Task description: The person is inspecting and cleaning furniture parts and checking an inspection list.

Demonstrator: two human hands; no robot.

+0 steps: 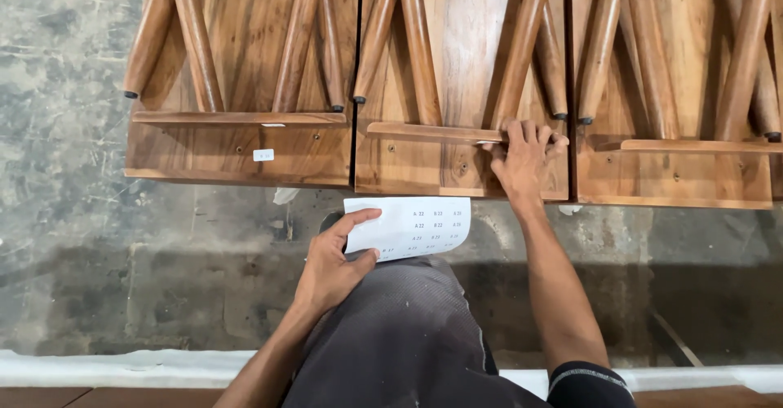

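Note:
My left hand (pixel 333 261) holds a white sheet of small labels (pixel 412 227) by its left edge, resting over my knee. My right hand (pixel 522 157) reaches forward and presses its fingers on the crossbar of the middle wooden furniture piece (pixel 440 163), fingers curled over the bar's right end. The piece lies upside down with round tapered legs (pixel 418 41) leaning across its panel. I cannot tell whether anything small lies under my right fingers.
Two similar upturned wooden pieces flank it, one on the left (pixel 236 151) with a small white sticker (pixel 263 155) and one on the right (pixel 677 175). All lie on a stained concrete floor (pixel 73 212). A white strip (pixel 122 367) runs along the near edge.

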